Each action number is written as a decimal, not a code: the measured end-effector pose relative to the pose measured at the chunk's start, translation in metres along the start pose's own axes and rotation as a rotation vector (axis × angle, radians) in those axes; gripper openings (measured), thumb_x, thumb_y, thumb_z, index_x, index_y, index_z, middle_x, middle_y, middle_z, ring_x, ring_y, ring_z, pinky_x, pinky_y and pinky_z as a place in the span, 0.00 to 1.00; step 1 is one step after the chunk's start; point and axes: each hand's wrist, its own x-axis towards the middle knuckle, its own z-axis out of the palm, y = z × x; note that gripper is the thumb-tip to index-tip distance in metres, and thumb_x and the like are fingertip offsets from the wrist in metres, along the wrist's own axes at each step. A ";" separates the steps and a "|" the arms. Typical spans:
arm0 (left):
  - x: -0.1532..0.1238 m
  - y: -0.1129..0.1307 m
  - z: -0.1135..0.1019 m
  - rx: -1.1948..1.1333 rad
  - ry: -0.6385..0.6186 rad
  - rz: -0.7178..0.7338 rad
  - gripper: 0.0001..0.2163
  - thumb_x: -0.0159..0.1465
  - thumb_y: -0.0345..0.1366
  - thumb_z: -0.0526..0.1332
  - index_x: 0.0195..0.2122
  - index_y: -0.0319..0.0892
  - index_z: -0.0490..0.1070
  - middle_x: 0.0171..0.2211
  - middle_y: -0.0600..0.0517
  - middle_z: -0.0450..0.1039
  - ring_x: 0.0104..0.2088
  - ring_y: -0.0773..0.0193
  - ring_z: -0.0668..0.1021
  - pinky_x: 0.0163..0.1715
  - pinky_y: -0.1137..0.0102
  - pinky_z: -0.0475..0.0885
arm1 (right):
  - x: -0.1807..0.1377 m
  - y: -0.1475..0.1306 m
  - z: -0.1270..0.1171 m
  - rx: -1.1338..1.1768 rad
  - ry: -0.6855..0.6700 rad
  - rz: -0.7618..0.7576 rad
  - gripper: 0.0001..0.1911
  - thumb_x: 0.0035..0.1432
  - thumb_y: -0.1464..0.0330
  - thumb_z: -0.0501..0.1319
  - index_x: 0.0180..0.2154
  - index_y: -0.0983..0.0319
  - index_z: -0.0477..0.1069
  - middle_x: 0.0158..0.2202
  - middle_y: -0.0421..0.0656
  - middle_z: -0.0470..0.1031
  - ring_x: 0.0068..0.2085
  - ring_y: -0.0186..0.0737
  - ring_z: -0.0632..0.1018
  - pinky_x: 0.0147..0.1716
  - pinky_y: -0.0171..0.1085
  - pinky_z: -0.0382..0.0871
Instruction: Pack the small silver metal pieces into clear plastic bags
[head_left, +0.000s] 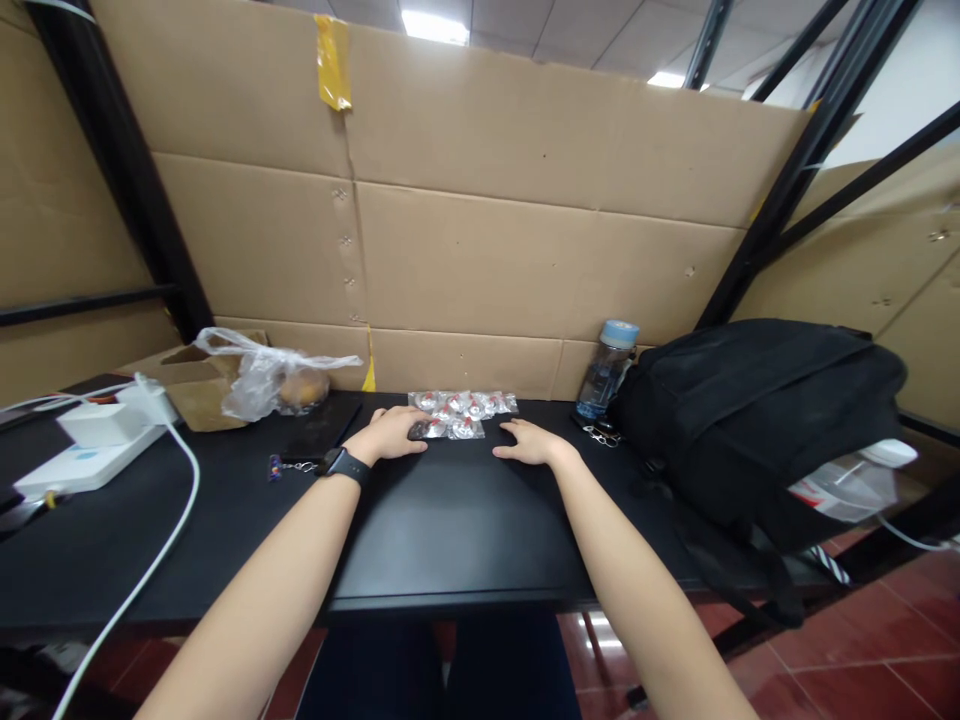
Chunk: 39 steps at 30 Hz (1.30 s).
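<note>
Several small clear plastic packets with round silvery and red contents lie in two rows at the back of the black table; what is inside is too small to name. My left hand, below a wrist with a black watch, rests at the left end of the rows, its fingers spread and touching or beside the nearest packet. Just right of the packets, my right hand lies low over the tabletop, fingers apart, holding nothing.
A black backpack and a blue-capped water bottle stand on the right, with keys before them. Leftward are a dark flat object, a plastic bag, a cardboard box and a white power strip. A cardboard wall rises behind.
</note>
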 end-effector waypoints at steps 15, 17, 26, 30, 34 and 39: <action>0.003 0.019 0.001 0.049 0.171 -0.013 0.15 0.68 0.48 0.56 0.45 0.47 0.76 0.52 0.44 0.74 0.54 0.48 0.73 0.52 0.57 0.61 | -0.005 -0.007 -0.004 -0.026 -0.016 -0.013 0.44 0.60 0.50 0.62 0.68 0.67 0.56 0.71 0.59 0.48 0.71 0.59 0.55 0.68 0.48 0.50; 0.004 0.022 0.003 0.040 0.140 0.004 0.15 0.63 0.50 0.61 0.45 0.46 0.75 0.51 0.43 0.75 0.53 0.46 0.74 0.52 0.57 0.61 | -0.005 -0.007 -0.004 -0.031 -0.016 -0.018 0.43 0.61 0.50 0.61 0.68 0.68 0.56 0.71 0.60 0.48 0.71 0.58 0.55 0.68 0.47 0.50; 0.006 0.021 0.008 0.054 0.101 -0.087 0.14 0.68 0.43 0.56 0.52 0.45 0.69 0.48 0.41 0.77 0.51 0.46 0.75 0.52 0.54 0.59 | -0.003 -0.003 -0.002 -0.005 -0.006 -0.025 0.42 0.60 0.51 0.62 0.68 0.66 0.58 0.71 0.57 0.50 0.70 0.57 0.56 0.68 0.47 0.51; 0.003 0.018 0.002 0.057 0.137 -0.077 0.10 0.68 0.41 0.56 0.48 0.45 0.69 0.44 0.45 0.79 0.47 0.49 0.77 0.49 0.57 0.58 | -0.005 -0.005 -0.006 -0.005 -0.028 -0.034 0.42 0.61 0.51 0.62 0.68 0.66 0.57 0.72 0.57 0.49 0.71 0.55 0.55 0.68 0.46 0.49; 0.000 0.019 -0.007 0.068 0.219 -0.078 0.07 0.69 0.38 0.55 0.41 0.46 0.71 0.43 0.47 0.79 0.47 0.52 0.77 0.50 0.58 0.57 | -0.008 -0.007 -0.007 0.002 -0.036 -0.037 0.42 0.61 0.52 0.63 0.68 0.67 0.56 0.72 0.59 0.47 0.71 0.57 0.54 0.68 0.46 0.48; -0.002 0.024 -0.017 0.007 0.318 -0.045 0.09 0.70 0.40 0.56 0.39 0.46 0.74 0.43 0.47 0.80 0.49 0.51 0.75 0.50 0.58 0.56 | -0.005 -0.003 -0.007 0.028 0.097 -0.092 0.39 0.57 0.56 0.67 0.65 0.65 0.63 0.69 0.58 0.55 0.68 0.57 0.61 0.66 0.48 0.55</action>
